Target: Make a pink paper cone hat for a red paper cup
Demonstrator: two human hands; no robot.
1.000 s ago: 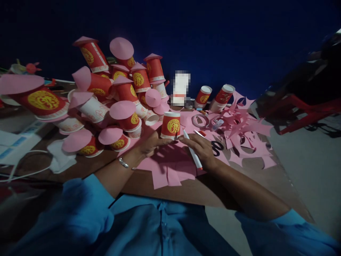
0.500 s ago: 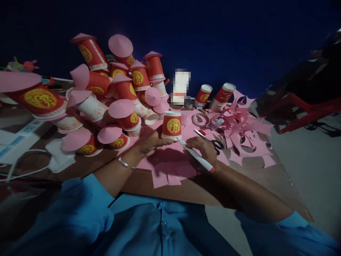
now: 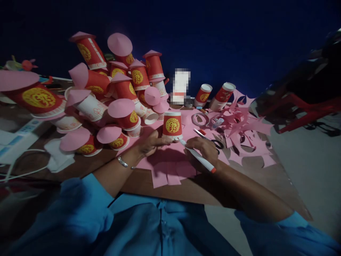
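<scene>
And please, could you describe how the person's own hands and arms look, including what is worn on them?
The left hand and right hand wear no gloves. The left sleeve and right sleeve are plain blue, ending well above the wrists. A shiny silver-coloured bracelet, apparently open-ended, sits on the left wrist; none shows on the right.

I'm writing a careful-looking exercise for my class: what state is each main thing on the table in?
Red cup: wider end down, held by the left hand
Marker: gripped by the right hand, tip end at the cup's lower edge
Scissors: lying down; whether shut is unclear
Tape roll: lying flat
Cone-topped cups: piled, several tilted
Pink scraps: cut, heaped
</scene>
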